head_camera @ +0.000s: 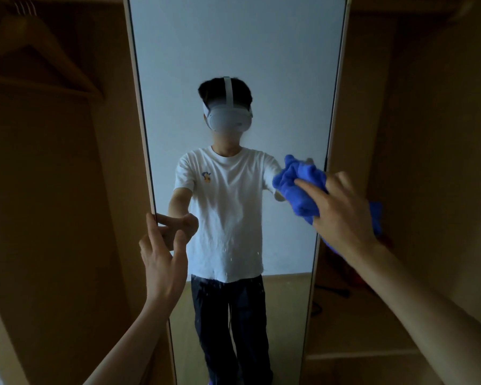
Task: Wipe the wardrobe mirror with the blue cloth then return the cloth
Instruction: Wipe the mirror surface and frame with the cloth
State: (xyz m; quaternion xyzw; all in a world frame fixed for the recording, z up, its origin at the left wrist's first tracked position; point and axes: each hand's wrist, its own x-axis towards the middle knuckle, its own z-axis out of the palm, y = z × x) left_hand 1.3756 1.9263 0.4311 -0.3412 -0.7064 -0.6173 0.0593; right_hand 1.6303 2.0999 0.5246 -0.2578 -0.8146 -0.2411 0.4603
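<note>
- Step in hand, as we judged it: wiping. The return of the cloth was not yet begun.
- Our right hand (pixel 342 209) was closed on the bunched blue cloth (pixel 297 184), pressing it to the mirror (pixel 233 51) by its right edge, about mid-height.
- Our left hand (pixel 161 254) pinched the mirror's left edge, thumb on the front, apparently steadying the door.
- Pale specks (pixel 257 252) showed on the lower glass.
- Next move calls for firm, even strokes across and down, with the left-hand hold kept so the panel does not swing.
</note>
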